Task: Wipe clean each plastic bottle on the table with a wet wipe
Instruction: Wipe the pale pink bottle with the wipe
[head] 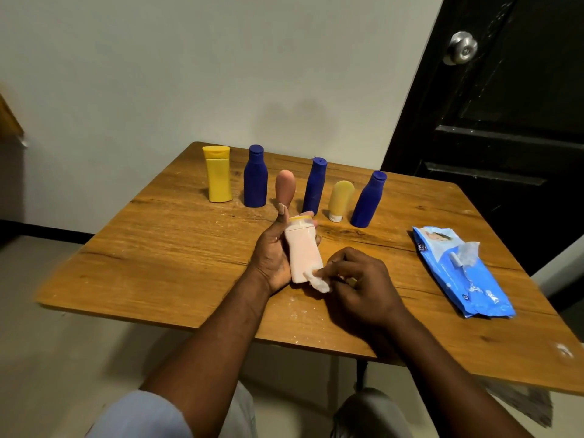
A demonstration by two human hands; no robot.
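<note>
Behind pale bottle [301, 251], six bottles [255, 178], wipes pack [455, 273]

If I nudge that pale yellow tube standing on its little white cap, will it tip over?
Probably tips easily: the pale yellow tube stands on a narrow white cap, wider body above. It looks like soft squeeze plastic, so likely light and yielding when gripped. Once down, its flattish-looking top may stop it rolling.

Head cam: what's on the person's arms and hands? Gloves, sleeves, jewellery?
The left hand and right hand are bare: no gloves, rings or watch visible. Both forearms are uncovered. The pale blue-grey cloth by the left upper arm may be a short sleeve; can't tell.
</note>
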